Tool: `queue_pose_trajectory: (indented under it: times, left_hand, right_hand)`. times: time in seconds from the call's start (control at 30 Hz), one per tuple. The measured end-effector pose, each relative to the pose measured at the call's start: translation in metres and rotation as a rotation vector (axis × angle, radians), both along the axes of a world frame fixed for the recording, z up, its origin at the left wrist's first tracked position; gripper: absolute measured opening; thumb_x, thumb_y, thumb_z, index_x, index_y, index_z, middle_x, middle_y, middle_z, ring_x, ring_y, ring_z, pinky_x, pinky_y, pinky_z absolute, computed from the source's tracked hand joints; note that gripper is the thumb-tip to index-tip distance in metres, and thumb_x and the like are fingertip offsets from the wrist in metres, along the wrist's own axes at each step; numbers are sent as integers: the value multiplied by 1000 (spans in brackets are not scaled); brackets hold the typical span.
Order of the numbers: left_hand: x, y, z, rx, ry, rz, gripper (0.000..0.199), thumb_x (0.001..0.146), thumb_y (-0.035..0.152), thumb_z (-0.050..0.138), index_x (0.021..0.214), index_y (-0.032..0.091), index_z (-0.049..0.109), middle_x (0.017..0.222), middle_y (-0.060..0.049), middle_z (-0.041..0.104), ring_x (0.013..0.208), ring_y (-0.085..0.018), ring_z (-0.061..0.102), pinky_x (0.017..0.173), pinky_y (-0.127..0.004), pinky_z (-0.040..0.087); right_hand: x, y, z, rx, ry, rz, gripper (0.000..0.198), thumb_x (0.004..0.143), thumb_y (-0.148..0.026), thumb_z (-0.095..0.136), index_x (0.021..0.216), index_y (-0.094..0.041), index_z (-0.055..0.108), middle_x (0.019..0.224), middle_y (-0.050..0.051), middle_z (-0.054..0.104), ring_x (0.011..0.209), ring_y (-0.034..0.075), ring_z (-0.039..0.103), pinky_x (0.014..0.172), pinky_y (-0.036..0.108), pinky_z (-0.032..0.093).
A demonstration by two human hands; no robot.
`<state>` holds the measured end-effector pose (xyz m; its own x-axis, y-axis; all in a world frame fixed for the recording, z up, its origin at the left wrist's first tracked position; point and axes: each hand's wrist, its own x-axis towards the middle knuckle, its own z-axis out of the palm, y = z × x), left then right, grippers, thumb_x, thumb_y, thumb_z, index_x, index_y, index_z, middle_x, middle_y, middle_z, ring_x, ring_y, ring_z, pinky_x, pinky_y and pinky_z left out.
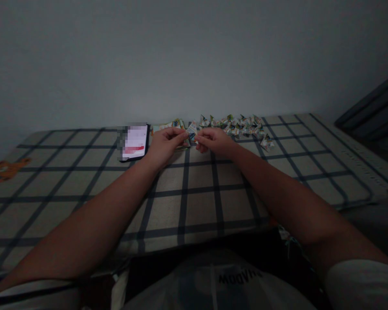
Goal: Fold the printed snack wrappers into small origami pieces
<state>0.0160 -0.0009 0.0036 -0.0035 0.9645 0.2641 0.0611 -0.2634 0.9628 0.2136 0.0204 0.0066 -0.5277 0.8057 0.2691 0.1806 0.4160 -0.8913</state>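
Note:
Between my two hands is a small folded piece of printed paper (192, 128), pale with blue print. My left hand (168, 141) pinches its left side between thumb and fingers. On its right side, my right hand (212, 140) grips it with thumb and fingertips. Under and behind my left hand lies a stack of printed paper (168, 125), partly hidden by the hand. Several small folded paper pieces (242, 126) with pointed corners are grouped behind and to the right of my right hand. A single folded piece (267, 142) sits at the near right of that group.
A phone (135, 142) with a lit screen lies left of my left hand. A checked cloth (200, 202) covers the table, with an orange printed figure (8, 168) at far left. The grey wall (194, 56) rises directly behind the table. Dark slats (375, 112) stand at the right.

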Motion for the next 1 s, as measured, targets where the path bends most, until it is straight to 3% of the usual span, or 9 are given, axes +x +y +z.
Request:
queue_pose_trajectory:
  times: [0.17,0.33,0.57,0.77,0.93,1.0]
  left_hand:
    - [0,0,-1,-7,-51,-14,43,62,51,91,81,17,73,76,-3,74,64,-13,66,67,-27,56]
    - [-2,1,-1,-2,-67,3,41,65,50,90,83,16,73,80,-4,75,65,-12,67,69,-26,57]
    - [-2,4,-2,-5,-157,-40,42,60,48,92,79,16,73,74,-2,73,60,-10,63,65,-23,56]
    - [-3,6,-2,-17,-150,-30,35,63,43,91,75,16,71,71,0,70,59,-9,62,63,-22,54]
    - [-2,6,-4,-49,-203,-70,36,62,41,93,76,16,72,70,0,69,60,-8,62,62,-20,54]
    - [-2,6,-5,-71,-222,-97,38,60,41,95,76,16,72,70,1,67,62,-9,62,63,-21,55]
  right_hand:
    - [0,-1,2,79,-5,-65,24,96,-25,61,74,-18,58,62,-2,62,56,8,57,55,19,47]
    - [-1,-2,1,52,-58,-1,29,99,-34,57,76,-17,61,66,0,65,57,8,59,57,20,47]
    - [1,-3,4,234,-124,-34,32,100,-30,51,71,-17,55,61,-3,58,56,8,54,58,20,42]
    - [0,-1,-2,128,-119,27,27,99,-35,51,81,-16,58,70,-1,63,59,9,58,59,21,45]
    - [2,-2,0,227,-135,-6,26,97,-29,51,74,-18,53,63,-3,58,58,9,53,60,22,42]
    - [3,-1,-2,203,-117,8,27,97,-31,53,72,-18,52,62,-3,57,57,9,53,59,22,42]
